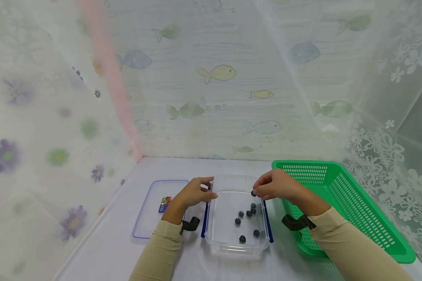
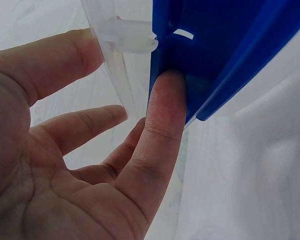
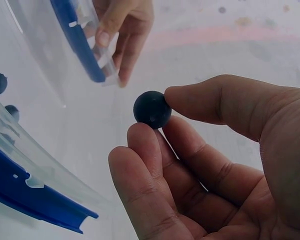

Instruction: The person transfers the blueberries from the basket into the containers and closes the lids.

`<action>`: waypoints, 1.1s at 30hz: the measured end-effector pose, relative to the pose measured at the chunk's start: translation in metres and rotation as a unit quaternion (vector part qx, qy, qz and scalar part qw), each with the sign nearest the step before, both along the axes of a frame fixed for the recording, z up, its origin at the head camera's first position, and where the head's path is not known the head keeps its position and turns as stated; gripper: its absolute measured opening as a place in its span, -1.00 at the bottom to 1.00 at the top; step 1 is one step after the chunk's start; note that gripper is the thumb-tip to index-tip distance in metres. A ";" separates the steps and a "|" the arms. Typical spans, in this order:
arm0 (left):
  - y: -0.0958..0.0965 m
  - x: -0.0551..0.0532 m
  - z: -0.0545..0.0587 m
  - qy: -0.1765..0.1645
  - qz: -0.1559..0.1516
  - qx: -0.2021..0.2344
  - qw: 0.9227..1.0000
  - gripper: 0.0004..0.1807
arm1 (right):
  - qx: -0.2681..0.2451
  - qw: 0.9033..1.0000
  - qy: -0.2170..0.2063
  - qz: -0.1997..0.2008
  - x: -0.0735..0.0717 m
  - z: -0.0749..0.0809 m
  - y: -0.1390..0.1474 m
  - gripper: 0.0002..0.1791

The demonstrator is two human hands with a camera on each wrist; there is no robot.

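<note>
In the head view a clear plastic box (image 1: 225, 230) with blue side latches stands in the middle, several dark blueberries (image 1: 237, 221) scattered on its bottom. My left hand (image 1: 194, 192) grips its left side, thumb over the rim. In the left wrist view one fingertip presses on the blue latch (image 2: 210, 55). At the box's far right corner my right hand (image 1: 276, 185) pinches one blueberry (image 3: 152, 109) between thumb and fingertips. The right wrist view shows this berry, round and dark blue, held above the box, with the other fingers loosely bent beneath.
A green perforated basket (image 1: 363, 207) stands at the right, partly behind my right forearm. To the left lies a clear lid (image 1: 145, 210) with a blue seal and a small colourful label (image 1: 164, 204). Patterned curtains (image 1: 197, 86) hang behind and along both sides.
</note>
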State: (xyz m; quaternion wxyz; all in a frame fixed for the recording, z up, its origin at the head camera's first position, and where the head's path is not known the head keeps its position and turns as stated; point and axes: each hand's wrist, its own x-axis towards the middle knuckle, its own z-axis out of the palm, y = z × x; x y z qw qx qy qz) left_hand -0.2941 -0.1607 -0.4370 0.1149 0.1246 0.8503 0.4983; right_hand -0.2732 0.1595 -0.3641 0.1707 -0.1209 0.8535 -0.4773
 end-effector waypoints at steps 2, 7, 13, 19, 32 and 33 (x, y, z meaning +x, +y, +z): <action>0.000 0.000 0.000 0.002 -0.003 0.000 1.000 -0.13 | 0.000 1.000 0.002 0.001 0.001 0.000 0.000 -0.72; 0.000 -0.001 0.000 0.003 -0.007 0.003 1.000 -0.13 | 0.009 1.000 0.001 -0.003 0.001 0.001 0.000 -0.71; -0.001 -0.001 0.000 -0.001 -0.005 0.007 1.000 -0.13 | 0.014 1.000 0.001 -0.010 0.000 0.001 0.000 -0.76; -0.001 0.000 0.000 -0.002 -0.005 0.006 1.000 -0.13 | 0.018 1.000 0.003 -0.015 0.000 0.000 0.004 -0.77; 0.000 0.001 0.003 -0.003 0.003 -0.002 1.000 -0.14 | 0.047 0.999 0.011 -0.019 0.003 -0.001 0.015 -0.72; 0.000 0.000 0.003 -0.003 0.002 0.000 1.000 -0.14 | 0.047 0.999 0.009 -0.020 0.004 -0.001 0.016 -0.71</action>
